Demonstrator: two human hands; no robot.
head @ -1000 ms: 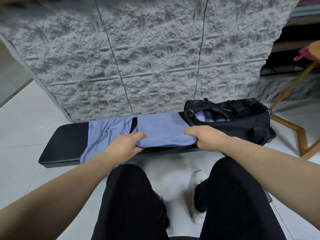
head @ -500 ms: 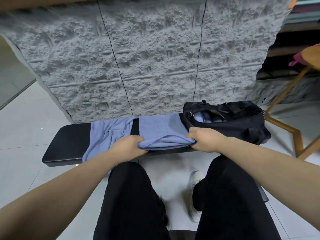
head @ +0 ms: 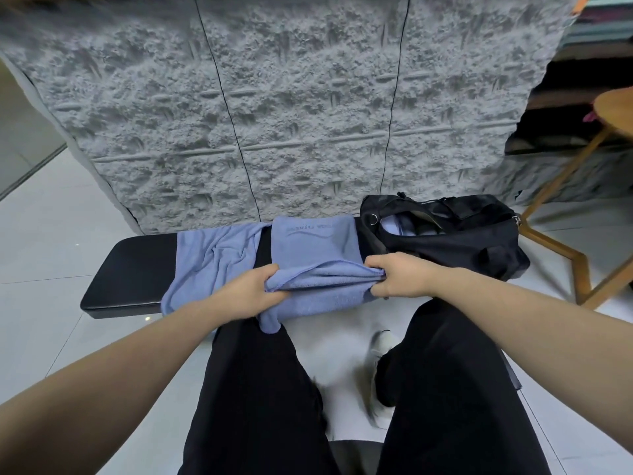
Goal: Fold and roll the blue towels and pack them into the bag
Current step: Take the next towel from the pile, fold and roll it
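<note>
Grey textured wall behind, black padded tabletop [head: 130, 269] up front. The folded blue towel [head: 315, 255] lies across it w/ its near edge running left-right btwn both hands: left hand [head: 255, 291] and right hand [head: 399, 274] each have fingers pinching an end. Bag [head: 455, 241] sits just right, nearer the right hand, so I'd guess the roll goes away from the body.

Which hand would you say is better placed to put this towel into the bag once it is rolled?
Probably the right hand: it grips the towel at the end beside the open black bag. The left hand holds the far end, near the crumpled second towel.
</note>
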